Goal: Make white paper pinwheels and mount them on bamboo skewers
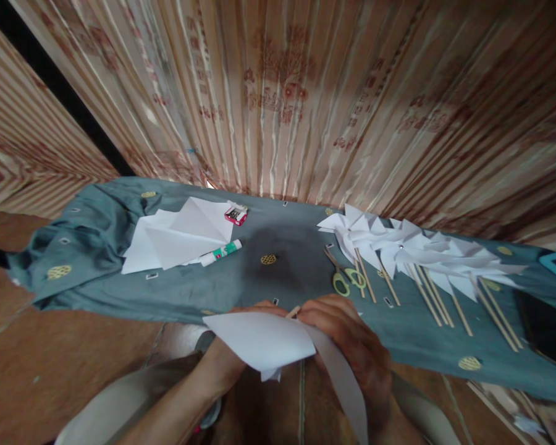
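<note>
Above my lap, near the front edge of the cloth-covered surface, I hold a white paper pinwheel (269,337) with curved, folded blades. My left hand (231,358) grips it from behind and below; the paper covers most of those fingers. My right hand (347,334) is closed at the paper's right side, and one blade curls down beside its wrist. The tip of a thin wooden stick (293,312) pokes up between my hands; the rest of it is hidden. Beyond my right hand lie scissors (347,281) with yellow-green handles.
To the right, finished paper pinwheels (403,247) lie overlapped, their wooden sticks (426,296) pointing toward me. A dark phone (547,327) rests at far right. On the left are white paper sheets (176,238), a glue stick (222,252) and a small red box (236,214). A patterned curtain (282,93) hangs behind.
</note>
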A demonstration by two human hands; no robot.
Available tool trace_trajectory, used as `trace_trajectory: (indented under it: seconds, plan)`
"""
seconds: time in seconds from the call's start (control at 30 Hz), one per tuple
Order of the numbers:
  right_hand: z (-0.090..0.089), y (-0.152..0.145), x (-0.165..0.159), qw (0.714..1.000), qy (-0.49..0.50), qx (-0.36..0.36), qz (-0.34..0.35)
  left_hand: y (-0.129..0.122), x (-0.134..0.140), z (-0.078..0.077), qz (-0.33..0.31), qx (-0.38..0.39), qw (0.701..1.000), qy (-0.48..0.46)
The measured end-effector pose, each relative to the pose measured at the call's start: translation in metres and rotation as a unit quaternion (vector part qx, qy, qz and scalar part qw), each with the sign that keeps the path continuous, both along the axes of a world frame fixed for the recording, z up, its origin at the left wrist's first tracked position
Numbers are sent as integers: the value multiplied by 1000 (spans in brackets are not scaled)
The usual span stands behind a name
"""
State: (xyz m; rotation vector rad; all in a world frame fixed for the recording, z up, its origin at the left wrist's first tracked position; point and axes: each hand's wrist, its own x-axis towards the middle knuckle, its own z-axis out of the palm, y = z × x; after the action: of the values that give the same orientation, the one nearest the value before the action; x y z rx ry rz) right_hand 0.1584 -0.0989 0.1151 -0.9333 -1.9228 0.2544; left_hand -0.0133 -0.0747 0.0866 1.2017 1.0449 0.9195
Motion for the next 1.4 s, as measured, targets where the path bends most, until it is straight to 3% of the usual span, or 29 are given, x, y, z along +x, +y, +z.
trace_trajectory:
  seconds: [0.17,0.5,0.73,0.93,1.17,1.4]
  plan:
    - [-3,0,0,1000,4,-12,10,3,-2,0,-7,-28,997,-65]
    - [-7,-5,-4,991,81,-109,-10,2,-8,-7,-1,-3,999,-38]
    - [-10,-3,-8,963,174,-204,-38,-2,-4,6,33,-38,997,-64]
    - [-11,1,-13,918,238,-307,-83,1,-8,4,-2,43,999,28]
    - [-13,4,-16,905,275,-300,-121,2,-9,-4,7,57,997,57]
    - [-17,3,-11,936,176,-288,-94,5,-8,1,7,93,994,61]
